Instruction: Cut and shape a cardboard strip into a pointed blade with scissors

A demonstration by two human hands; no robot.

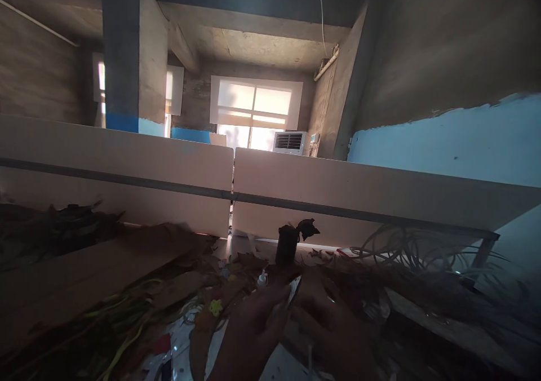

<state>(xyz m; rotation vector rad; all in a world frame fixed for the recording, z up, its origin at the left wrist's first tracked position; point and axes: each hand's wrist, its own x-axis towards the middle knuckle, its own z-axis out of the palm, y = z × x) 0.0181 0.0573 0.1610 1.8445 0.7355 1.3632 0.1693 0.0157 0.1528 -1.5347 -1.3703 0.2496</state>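
My left hand (253, 324) and my right hand (333, 319) are close together low in the middle of the dark view, fingers bent inward toward each other. A small pale object (295, 286) shows between their fingertips; what it is I cannot make out. Just beyond the hands stands a dark cylindrical container (287, 246) with a dark leaf-like piece beside its top. A small white bottle (262, 278) sits left of it, and a yellow flower-shaped piece (215, 307) lies left of my left hand.
Green and yellow strands (122, 313) cover the left side. Thin looped wires or strips (406, 251) spread at the right. A pale partition (338, 186) with a dark rail (296, 202) runs behind the cluttered table. Farther back are a window and an air cooler (289, 142).
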